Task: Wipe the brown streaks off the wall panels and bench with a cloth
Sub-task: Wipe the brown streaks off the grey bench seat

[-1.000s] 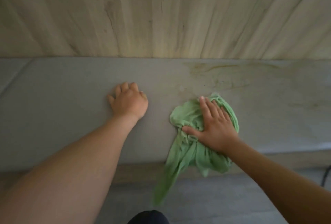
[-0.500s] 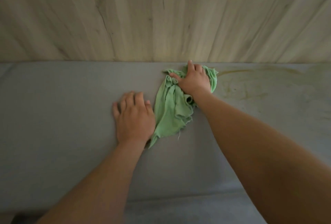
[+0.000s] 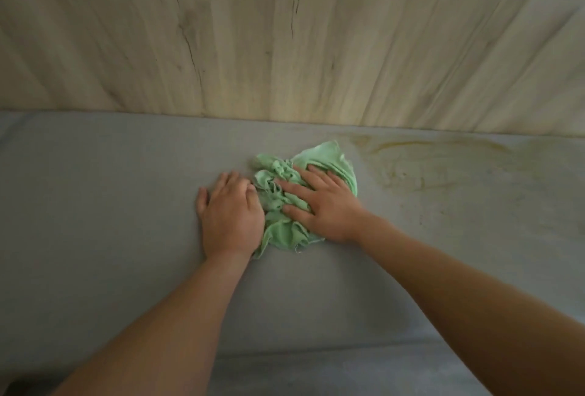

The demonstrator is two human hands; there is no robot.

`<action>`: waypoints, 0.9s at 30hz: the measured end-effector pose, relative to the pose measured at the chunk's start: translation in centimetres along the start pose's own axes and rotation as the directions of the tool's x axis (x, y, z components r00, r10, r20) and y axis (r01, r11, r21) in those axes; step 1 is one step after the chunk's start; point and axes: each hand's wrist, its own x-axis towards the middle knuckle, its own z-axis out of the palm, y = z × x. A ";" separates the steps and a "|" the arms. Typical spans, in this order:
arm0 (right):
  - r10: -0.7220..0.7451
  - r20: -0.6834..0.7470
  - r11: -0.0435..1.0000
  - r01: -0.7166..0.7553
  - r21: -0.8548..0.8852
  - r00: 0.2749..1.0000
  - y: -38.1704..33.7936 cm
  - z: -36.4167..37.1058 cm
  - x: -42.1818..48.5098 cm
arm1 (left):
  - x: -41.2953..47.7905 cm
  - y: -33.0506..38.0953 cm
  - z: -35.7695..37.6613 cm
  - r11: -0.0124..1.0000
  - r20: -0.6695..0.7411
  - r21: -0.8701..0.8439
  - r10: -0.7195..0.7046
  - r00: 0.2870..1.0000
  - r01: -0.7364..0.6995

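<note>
**Green cloth pinned flat, streaks lying to its right**

I am pressing my right hand (image 3: 329, 205) flat on the bunched green cloth (image 3: 326, 155) in the middle of the frame, fingers straight and spread, gripping nothing. My left hand (image 3: 229, 215) is lying palm down on the grey tabletop (image 3: 110, 189) just left of it, fingers relaxed, its edge touching the cloth. The brown streaks (image 3: 411, 145) are sitting right of the cloth, running along the tabletop's far edge below the pale wood wall panels (image 3: 285, 41), and the cloth is not covering them.

My worry is that, with only a flat palm on a crumpled wad, the cloth could roll or slip out as I push right, smearing the marks thinner instead of lifting them. A soiled fold could also spread brown onto the clean grey at the left.
</note>
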 end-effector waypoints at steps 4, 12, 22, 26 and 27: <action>0.295 -0.029 0.955 -0.294 0.024 0.955 3.3 -0.9 3.6 | 0.0 0.1 -0.6 1.000 -0.013 0.008 -0.013 1.000 0.013; 0.094 -0.019 0.995 -0.095 -0.039 0.995 -2.9 -0.4 12.4 | -0.4 0.2 0.2 0.999 -0.040 -0.002 -0.044 0.998 0.044; 0.693 -0.021 0.720 -0.690 0.079 0.721 15.8 -4.4 4.4 | -0.4 0.6 0.1 0.998 -0.023 0.057 -0.022 1.000 0.023; 0.743 -0.023 0.668 -0.740 0.082 0.668 16.2 -4.3 3.7 | -0.3 0.6 0.2 0.997 -0.005 0.082 -0.005 1.000 0.006; 0.718 -0.030 0.696 -0.715 0.072 0.696 15.2 -3.9 4.1 | -0.3 0.5 0.3 0.996 -0.004 0.092 0.003 1.000 -0.002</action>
